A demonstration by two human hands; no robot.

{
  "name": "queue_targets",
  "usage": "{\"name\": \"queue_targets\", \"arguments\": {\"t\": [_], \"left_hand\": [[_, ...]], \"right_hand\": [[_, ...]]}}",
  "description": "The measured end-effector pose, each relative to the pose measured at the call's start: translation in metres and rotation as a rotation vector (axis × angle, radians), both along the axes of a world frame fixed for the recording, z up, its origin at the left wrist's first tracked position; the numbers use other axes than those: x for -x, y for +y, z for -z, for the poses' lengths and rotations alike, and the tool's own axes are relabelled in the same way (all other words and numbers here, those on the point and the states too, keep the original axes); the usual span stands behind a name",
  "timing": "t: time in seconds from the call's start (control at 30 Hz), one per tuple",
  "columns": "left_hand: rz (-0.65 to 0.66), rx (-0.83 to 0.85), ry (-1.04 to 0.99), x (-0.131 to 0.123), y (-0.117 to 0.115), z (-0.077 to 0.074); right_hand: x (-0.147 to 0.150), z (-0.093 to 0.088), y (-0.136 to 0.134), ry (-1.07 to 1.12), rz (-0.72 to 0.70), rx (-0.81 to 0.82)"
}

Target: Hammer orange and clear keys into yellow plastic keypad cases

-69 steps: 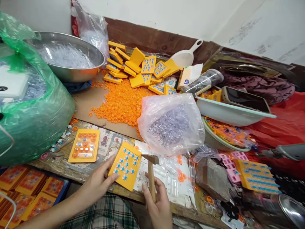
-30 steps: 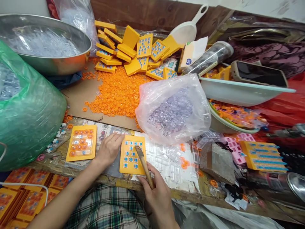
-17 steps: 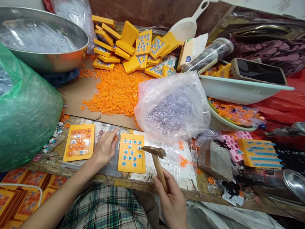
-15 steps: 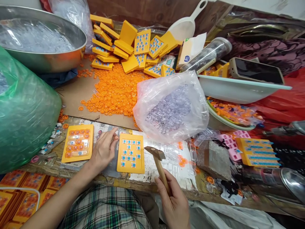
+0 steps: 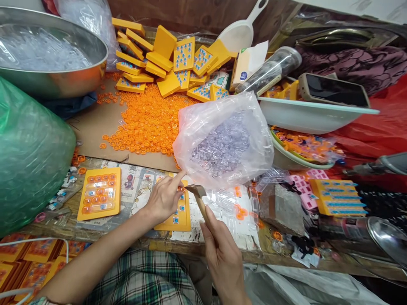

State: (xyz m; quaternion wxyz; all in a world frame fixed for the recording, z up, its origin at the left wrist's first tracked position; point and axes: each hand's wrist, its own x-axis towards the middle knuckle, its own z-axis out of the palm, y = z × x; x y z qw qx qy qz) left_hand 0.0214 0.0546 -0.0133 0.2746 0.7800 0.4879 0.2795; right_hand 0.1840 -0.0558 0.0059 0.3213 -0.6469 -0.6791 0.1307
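Observation:
My right hand (image 5: 222, 250) is wrapped round the wooden handle of a small hammer (image 5: 197, 191), its metal head beside my left fingers. My left hand (image 5: 167, 197) is over a yellow panel (image 5: 182, 224) set with small blue-and-white switches. Its index finger points forward, while the thumb and other fingers pinch what looks like a small orange cap, mostly hidden. The hand covers the panel's left and upper parts. Left of it lies another yellow panel (image 5: 117, 186), fitted with orange caps and clear bars.
Loose orange caps (image 5: 146, 123) cover the cardboard behind. An open plastic bag (image 5: 187, 131) holds clear pieces. Yellow panels (image 5: 165, 42) are heaped at the back. A metal bowl (image 5: 79, 74) and green bag (image 5: 34, 161) stand left; a stone block (image 5: 288, 207) and pale basin (image 5: 292, 114) are right.
My left hand has moved right, from between the two panels to over the switch panel. The hammer has shifted slightly left and up, close to the left fingers. The view has shifted a little.

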Motion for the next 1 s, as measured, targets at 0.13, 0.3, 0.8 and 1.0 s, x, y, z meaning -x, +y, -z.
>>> {"name": "queue_targets", "arguments": {"t": [0.13,0.3,0.8,1.0], "left_hand": [[-0.018,0.056,-0.009,-0.001,-0.002,-0.001],[-0.045,0.117,-0.13,0.008,0.006,-0.003],[-0.068,-0.074,0.301,0.009,0.082,-0.003],[-0.059,-0.023,0.254,0.013,0.083,-0.003]], "right_hand": [[-0.001,0.0,0.0,-0.044,0.0,0.04],[-0.006,0.005,0.002,0.068,0.023,0.08],[-0.011,0.015,-0.012,0.202,0.133,0.01],[-0.008,0.017,-0.014,0.255,0.131,0.071]]}}
